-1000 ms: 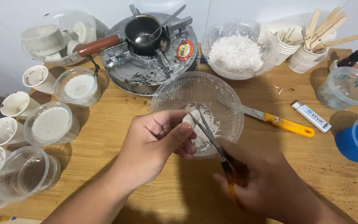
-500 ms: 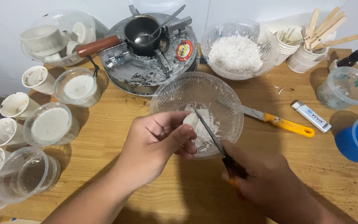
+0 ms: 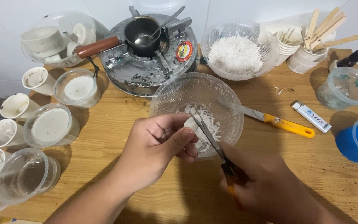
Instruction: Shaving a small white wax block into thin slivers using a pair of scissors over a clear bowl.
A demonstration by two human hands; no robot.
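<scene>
From the head view, my left hand (image 3: pixel 158 145) hovers at the near rim of the clear glass bowl (image 3: pixel 175 97), fingers pressed together and pinching a small white chunk (image 3: pixel 192 124) — held right over the bowl so the shavings drop onto the white flakes (image 3: pixel 210 124) already lying inside. My right hand (image 3: pixel 262 186) is wrapped around the orange handle of a knife (image 3: pixel 206 132), its fingers closed tight on the grip; the blade angles up and left, its edge touching the chunk. Another yellow-handled knife (image 3: pixel 284 124) lies on the wooden table (image 3: pixel 112 166) just right of the bowl, within reach. Behind it sits a second bowl of white flakes (image 3: pixel 235 54) beside the metal stove (image 3: pixel 154 58) with its small pot — filled plastic cups (image 3: pixel 50 124) line up at my left.
</scene>
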